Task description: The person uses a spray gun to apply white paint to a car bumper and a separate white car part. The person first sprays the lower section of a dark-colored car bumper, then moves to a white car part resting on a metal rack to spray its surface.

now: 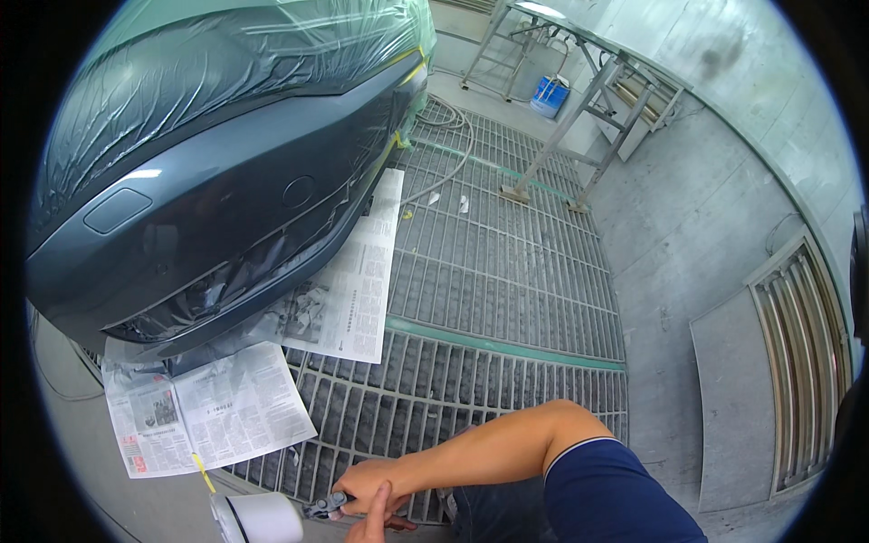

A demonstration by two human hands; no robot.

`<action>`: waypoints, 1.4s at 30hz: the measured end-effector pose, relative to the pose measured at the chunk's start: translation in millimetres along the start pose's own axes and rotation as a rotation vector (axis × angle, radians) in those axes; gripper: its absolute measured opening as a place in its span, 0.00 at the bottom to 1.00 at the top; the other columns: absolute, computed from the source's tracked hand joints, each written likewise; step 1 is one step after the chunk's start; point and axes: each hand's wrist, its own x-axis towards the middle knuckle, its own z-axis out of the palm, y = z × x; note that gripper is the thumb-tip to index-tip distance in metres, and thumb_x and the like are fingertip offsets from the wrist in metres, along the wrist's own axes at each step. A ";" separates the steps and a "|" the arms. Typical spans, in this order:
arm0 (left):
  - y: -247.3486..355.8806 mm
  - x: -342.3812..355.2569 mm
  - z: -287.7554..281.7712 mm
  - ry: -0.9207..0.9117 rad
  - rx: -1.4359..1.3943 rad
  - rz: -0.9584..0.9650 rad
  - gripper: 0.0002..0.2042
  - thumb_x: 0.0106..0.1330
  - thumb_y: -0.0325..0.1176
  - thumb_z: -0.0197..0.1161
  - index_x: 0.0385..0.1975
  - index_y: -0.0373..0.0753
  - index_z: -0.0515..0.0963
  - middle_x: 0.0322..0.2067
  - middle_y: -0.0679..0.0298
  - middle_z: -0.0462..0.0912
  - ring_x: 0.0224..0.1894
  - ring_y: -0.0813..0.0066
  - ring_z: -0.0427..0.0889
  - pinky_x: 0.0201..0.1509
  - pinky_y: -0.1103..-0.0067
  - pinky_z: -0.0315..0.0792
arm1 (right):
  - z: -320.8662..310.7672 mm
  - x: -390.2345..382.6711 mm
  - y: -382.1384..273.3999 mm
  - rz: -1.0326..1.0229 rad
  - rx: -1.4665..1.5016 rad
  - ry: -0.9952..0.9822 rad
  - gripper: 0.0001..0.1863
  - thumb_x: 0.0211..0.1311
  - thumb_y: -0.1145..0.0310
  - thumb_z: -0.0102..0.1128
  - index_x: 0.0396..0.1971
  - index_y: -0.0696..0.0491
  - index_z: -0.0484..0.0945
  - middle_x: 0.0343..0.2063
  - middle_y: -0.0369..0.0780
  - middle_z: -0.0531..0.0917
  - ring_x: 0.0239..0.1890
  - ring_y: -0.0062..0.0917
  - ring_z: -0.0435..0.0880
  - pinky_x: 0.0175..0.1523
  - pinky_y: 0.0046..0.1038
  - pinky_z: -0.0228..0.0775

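My right hand (362, 486) holds a metal spray gun (326, 505) at the bottom centre, fingers wrapped round it, its forearm reaching in from the lower right. A white cup with a dark band (267, 518) is on the gun, tipped sideways. My left hand (371, 521) rises from the lower edge against my right hand, one digit raised; its other fingers are mostly hidden. Beyond them is a dark grey car bumper (231, 204), with green plastic sheeting (226, 63) above it and newspaper sheets (235, 398) on the floor below.
A metal floor grate (489, 281) runs along the bumper, crossed by a grey hose (469, 145). A metal stand (541, 165) and a blue bucket (550, 98) are at the back right. A louvred vent (795, 362) and a grey panel (729, 407) line the right wall.
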 end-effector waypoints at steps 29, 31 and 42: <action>6.9 0.8 -4.1 0.007 -0.052 0.000 0.56 0.52 0.34 0.72 0.74 0.41 0.34 0.56 0.42 0.73 0.49 0.50 0.80 0.55 0.61 0.72 | -1.3 -3.3 -4.6 -0.050 0.017 0.046 0.23 0.61 0.53 0.56 0.44 0.57 0.81 0.24 0.50 0.83 0.28 0.45 0.82 0.34 0.40 0.71; 8.5 0.9 -4.0 0.015 -0.030 0.015 0.56 0.52 0.34 0.72 0.74 0.41 0.34 0.56 0.42 0.74 0.49 0.51 0.80 0.55 0.62 0.72 | -0.5 -4.4 -5.1 -0.048 0.022 0.049 0.23 0.61 0.52 0.56 0.44 0.57 0.81 0.23 0.49 0.82 0.28 0.45 0.82 0.33 0.40 0.71; 7.6 1.7 -2.7 0.011 -0.053 0.024 0.56 0.52 0.33 0.72 0.74 0.39 0.34 0.50 0.41 0.77 0.48 0.52 0.80 0.54 0.64 0.72 | 1.7 -2.8 -0.3 -0.024 0.008 0.047 0.23 0.60 0.54 0.55 0.43 0.60 0.80 0.24 0.50 0.83 0.29 0.45 0.82 0.34 0.41 0.72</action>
